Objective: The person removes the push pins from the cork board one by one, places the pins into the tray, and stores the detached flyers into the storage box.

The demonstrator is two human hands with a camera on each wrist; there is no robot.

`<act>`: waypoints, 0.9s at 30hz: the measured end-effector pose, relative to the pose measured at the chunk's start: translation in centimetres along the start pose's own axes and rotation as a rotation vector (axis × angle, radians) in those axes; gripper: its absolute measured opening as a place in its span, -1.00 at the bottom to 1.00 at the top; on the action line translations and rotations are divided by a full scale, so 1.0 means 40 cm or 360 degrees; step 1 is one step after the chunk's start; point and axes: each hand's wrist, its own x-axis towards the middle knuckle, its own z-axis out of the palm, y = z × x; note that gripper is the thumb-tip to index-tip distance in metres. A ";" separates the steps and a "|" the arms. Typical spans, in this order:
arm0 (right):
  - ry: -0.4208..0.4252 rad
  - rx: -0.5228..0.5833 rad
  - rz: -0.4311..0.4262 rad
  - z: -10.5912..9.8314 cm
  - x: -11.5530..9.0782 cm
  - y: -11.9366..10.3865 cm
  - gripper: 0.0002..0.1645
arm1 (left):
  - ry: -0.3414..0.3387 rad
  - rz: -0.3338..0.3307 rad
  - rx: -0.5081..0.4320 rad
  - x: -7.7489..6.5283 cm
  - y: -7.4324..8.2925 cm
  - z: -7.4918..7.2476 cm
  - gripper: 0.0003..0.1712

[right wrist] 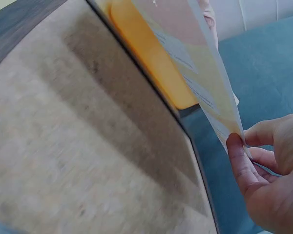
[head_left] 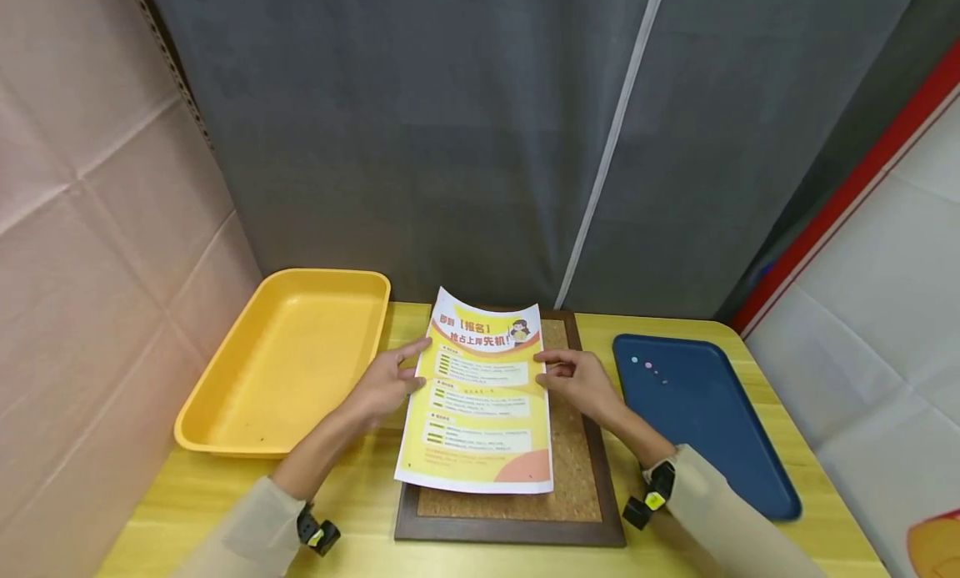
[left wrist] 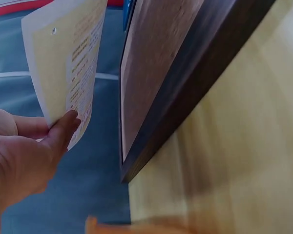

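Both hands hold a printed yellow poster sheet (head_left: pixel 472 403) above a cork board (head_left: pixel 577 469) with a dark wooden frame. My left hand (head_left: pixel 384 384) pinches its left edge between thumb and fingers. On the opposite edge, my right hand (head_left: pixel 581 382) pinches the paper the same way. In the left wrist view the poster (left wrist: pixel 58 58) curves and hangs apart from the board, with a small hole near one corner. The right wrist view shows the cork surface (right wrist: pixel 88 122) with a shadow across it.
A yellow tray (head_left: pixel 300 353) stands on the left of the wooden table (head_left: pixel 360 511). On the right lies a dark blue tray (head_left: pixel 712 419) holding several small pushpin-like pieces (head_left: pixel 648 365) near its upper left corner. A grey curtain (head_left: pixel 420 144) hangs behind the table.
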 end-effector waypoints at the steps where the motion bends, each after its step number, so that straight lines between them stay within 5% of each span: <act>1: -0.0005 0.0010 -0.0016 0.005 0.006 -0.009 -0.58 | -0.0004 0.0002 -0.0015 -0.001 0.004 -0.011 -0.18; 16: -0.0066 0.0202 -0.0211 0.138 0.111 -0.129 -0.57 | 0.0104 0.0016 0.0089 -0.051 0.055 -0.226 -0.18; 27: -0.0099 0.0266 -0.0264 0.257 0.187 -0.203 -0.57 | 0.0187 0.0051 0.0091 -0.090 0.053 -0.360 -0.17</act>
